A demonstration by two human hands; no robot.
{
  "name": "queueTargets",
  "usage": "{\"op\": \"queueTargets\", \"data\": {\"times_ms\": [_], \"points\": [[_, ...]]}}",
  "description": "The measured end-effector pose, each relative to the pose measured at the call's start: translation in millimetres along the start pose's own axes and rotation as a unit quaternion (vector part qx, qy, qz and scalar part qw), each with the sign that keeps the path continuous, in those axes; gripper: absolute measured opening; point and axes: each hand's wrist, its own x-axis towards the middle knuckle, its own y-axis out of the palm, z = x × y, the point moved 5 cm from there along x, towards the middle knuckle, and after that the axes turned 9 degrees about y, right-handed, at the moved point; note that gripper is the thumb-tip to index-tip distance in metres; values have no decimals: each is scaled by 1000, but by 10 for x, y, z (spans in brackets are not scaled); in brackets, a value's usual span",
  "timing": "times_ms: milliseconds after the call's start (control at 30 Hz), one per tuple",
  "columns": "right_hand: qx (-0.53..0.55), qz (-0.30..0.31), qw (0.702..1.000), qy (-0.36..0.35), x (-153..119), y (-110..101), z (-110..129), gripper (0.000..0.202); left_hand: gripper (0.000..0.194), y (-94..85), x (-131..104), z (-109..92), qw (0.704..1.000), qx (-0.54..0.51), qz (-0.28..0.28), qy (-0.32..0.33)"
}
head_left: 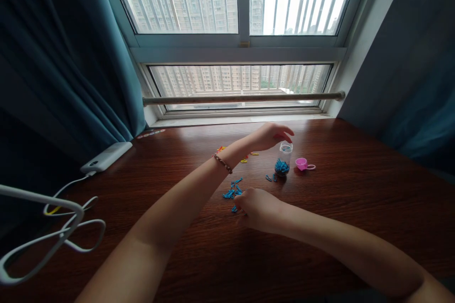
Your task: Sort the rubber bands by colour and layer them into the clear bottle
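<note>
My left hand (272, 136) reaches across to the mouth of a clear jar (285, 154), its fingers slightly apart above the rim with nothing visible in them. Small blue clips (282, 167) fill the lower part of the upright jar. Lower down, my right hand (259, 209) is at the right edge of a loose pile of blue clips (230, 194), its fingers bent together at the tabletop. What its fingertips hold, if anything, is too small to make out. Two more blue clips (271, 178) lie just left of the jar's base.
A pink cup with a loop handle (301, 164) sits right of the jar. Yellow and red clips (243, 161) lie beyond my left wrist, partly hidden. A white power strip (107, 156) and white cable (66, 232) are at left. A window (243, 47) borders the wooden table (337, 189).
</note>
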Motion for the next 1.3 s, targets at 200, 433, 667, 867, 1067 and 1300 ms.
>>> {"op": "queueTargets", "data": {"times_ms": [200,433,667,867,1067,1300], "points": [[17,-19,999,20,-59,-125,-30,18,28,-66,-295,-10,999,-28,-26,-11],[-17,-222,970,93,-239,224,-400,44,27,-41,-1471,54,987,87,-52,-126],[-4,-203,966,158,-175,585,-826,64,69,256,-2235,95,961,54,17,-271],[94,-200,973,74,-86,521,-619,52,88,461,-2170,-24,974,-9,28,-226],[233,-222,946,18,-143,394,-579,49,84,460,-2072,-9,980,13,-4,-198],[222,-127,964,76,-22,380,-647,52,64,409,-1979,86,975,84,-14,-207]]}}
